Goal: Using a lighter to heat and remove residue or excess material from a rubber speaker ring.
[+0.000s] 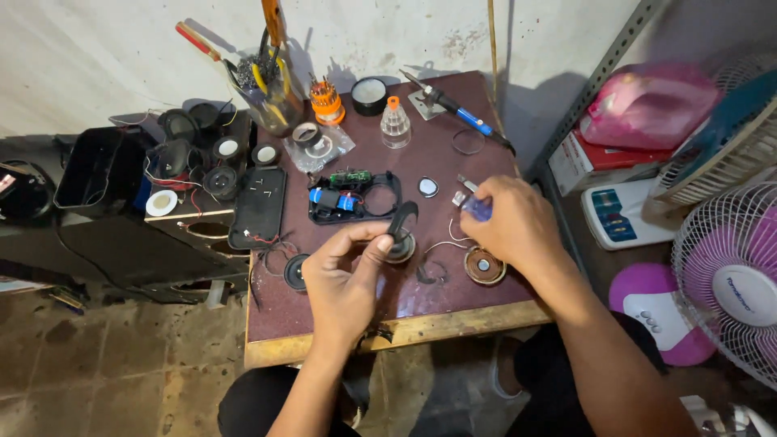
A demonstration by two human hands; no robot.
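My left hand (348,275) pinches a small round speaker (400,245) with a curved black piece (402,217) rising from it, above the dark red table (453,121). My right hand (510,222) is closed around a small blue and silver object (476,208). Thin wires (443,243) trail between the two hands. Just below my right hand a round copper-coloured speaker part (484,265) lies on the table. An opened black casing (356,197) holding a green circuit board and a blue battery sits behind my left hand.
At the table's back stand a soldering iron (457,111), a clear bottle with an orange cap (394,123), an orange screwdriver set (326,102), a tool cup (271,93) and a tape roll (307,133). Loose speakers (194,158) sit left; fans (732,275) right.
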